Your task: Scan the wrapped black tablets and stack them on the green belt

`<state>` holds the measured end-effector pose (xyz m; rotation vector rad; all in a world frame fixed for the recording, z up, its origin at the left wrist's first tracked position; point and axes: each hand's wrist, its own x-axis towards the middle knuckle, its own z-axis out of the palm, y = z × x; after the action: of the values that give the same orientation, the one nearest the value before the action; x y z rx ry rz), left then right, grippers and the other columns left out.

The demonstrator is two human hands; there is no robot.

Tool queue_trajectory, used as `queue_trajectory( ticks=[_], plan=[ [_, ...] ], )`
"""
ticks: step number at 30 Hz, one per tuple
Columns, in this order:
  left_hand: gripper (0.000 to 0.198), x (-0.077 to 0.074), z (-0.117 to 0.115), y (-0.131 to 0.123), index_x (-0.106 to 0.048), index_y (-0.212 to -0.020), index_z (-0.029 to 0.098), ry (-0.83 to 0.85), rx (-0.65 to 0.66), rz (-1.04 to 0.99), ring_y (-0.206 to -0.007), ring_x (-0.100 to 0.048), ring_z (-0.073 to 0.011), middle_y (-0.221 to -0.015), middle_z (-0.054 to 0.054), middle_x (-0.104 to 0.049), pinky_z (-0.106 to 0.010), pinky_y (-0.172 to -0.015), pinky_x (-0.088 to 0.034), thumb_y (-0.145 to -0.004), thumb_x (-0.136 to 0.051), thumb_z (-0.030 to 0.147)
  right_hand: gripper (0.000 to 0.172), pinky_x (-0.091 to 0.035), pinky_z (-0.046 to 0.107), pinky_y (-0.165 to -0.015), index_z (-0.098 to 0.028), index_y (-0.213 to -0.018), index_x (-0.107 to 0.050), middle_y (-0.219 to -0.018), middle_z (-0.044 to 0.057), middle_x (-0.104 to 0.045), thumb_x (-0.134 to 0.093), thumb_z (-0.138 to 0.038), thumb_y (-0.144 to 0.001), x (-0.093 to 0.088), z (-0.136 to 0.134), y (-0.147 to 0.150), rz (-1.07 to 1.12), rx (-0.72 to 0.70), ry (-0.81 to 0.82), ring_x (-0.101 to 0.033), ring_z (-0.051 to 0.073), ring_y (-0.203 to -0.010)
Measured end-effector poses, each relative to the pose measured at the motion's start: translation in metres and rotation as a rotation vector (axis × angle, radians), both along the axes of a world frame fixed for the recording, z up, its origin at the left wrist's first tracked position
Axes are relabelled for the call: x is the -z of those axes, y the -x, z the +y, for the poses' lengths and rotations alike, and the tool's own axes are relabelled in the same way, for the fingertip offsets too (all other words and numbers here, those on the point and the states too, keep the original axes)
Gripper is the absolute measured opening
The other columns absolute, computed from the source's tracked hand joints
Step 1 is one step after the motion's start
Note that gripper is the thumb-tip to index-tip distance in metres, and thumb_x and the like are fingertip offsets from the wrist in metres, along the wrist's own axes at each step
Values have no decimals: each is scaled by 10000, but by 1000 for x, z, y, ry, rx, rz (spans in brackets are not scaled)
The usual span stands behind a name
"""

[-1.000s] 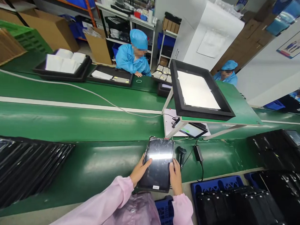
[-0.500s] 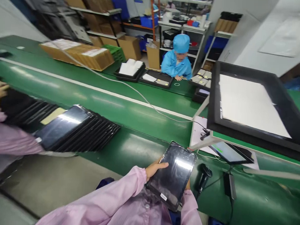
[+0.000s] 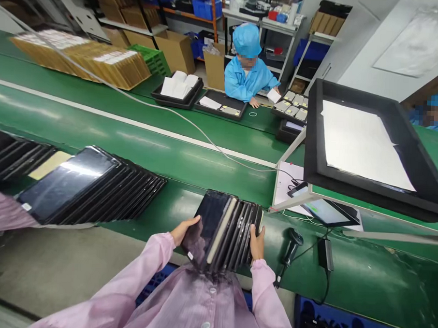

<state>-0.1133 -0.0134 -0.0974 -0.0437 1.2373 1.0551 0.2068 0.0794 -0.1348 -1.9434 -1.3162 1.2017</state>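
Note:
A stack of tablets, tilted like a fanned row, sits between my two hands at the near edge of the green bench. My left hand presses on the left side, its thumb on the dark screen of the outermost tablet. On the opposite side, my right hand is closed against the last tablet. One pale edge shows among the black ones. To the right of the stack lie a black barcode scanner and a black power adapter.
A longer row of tablets leans at left, beside a co-worker's pink sleeve. At right, a raised stand bears a black foam tray, with a lit tablet underneath. A person in blue sits across the bench. A cable crosses it.
The single-looking tablet facing me has turned, showing a whole stack held upright between my hands. My hands have moved apart to its two sides. The view has shifted slightly.

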Motion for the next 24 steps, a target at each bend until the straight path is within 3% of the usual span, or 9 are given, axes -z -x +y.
queue_trajectory(
  ticks=[2,5,8,10,14,17,19,21,24],
  plan=[
    [317,23,-6,26,-712,-925,185,-87,-55,107,-873,-748,-209,-888,-54,-773,-272,-831,-583,-747,-837,416,903,-450,440,-1042,-156,-1346,-583,-1341,201,-652,-606,-835,-751,-13,-3,25,-52,-37,10,-605,365,-1252],
    [396,63,-14,55,-721,-995,184,-91,-6,226,-1165,-698,-276,-1118,-109,-767,-364,-1079,-511,-796,-752,526,817,-481,458,-948,-159,-1180,-577,-1254,231,-657,-639,-834,-724,-31,-9,62,-229,-66,15,-633,403,-1163],
    [515,99,-19,73,-727,-1030,189,-21,82,319,-1266,-643,-309,-1193,-136,-743,-428,-1144,-460,-829,-658,658,793,-488,471,-882,-172,-1166,-529,-1217,234,-667,-638,-827,-732,-43,-14,86,-362,-87,50,-668,423,-1074],
    [570,111,-20,83,-735,-1040,194,-26,129,435,-1311,-603,-330,-1203,-140,-737,-460,-1164,-432,-791,-673,703,785,-486,467,-877,-179,-1185,-511,-1203,224,-683,-620,-825,-753,-49,-17,97,-402,-103,71,-678,421,-1064],
    [599,101,-18,96,-767,-973,176,-73,157,821,-1367,-530,-366,-1261,-165,-701,-487,-1230,-326,-762,-660,727,854,-479,479,-903,-163,-1279,-493,-1274,241,-663,-598,-835,-762,-57,-22,117,-456,-97,116,-660,432,-1116],
    [693,79,-22,93,-748,-1139,140,-98,135,847,-1350,-554,-336,-1321,-175,-678,-459,-1225,-339,-912,-439,717,856,-469,474,-944,-185,-1349,-492,-1380,217,-616,-573,-826,-788,-59,-25,128,-412,-123,96,-633,414,-1191],
    [736,65,-29,85,-658,-1334,126,-173,157,848,-1400,-518,-312,-1419,-172,-624,-435,-1235,-325,-967,-361,691,830,-462,471,-969,-199,-1344,-530,-1378,188,-622,-569,-821,-796,-59,-26,131,-365,-134,76,-626,400,-1208],
    [770,55,-38,77,-504,-1500,124,-269,209,915,-1470,-442,-302,-1545,-180,-507,-426,-1256,-288,-966,-424,673,850,-459,474,-987,-205,-1366,-553,-1355,171,-636,-605,-816,-777,-58,-26,130,-330,-136,69,-629,390,-1201],
    [918,45,-48,71,-292,-1615,126,-313,294,1037,-1519,-368,-323,-1631,-208,-373,-454,-1263,-280,-914,-571,650,1064,-460,472,-1027,-228,-1559,-410,-1458,180,-565,-694,-806,-712,-57,-21,127,-287,-157,67,-607,376,-1252]
  ],
)
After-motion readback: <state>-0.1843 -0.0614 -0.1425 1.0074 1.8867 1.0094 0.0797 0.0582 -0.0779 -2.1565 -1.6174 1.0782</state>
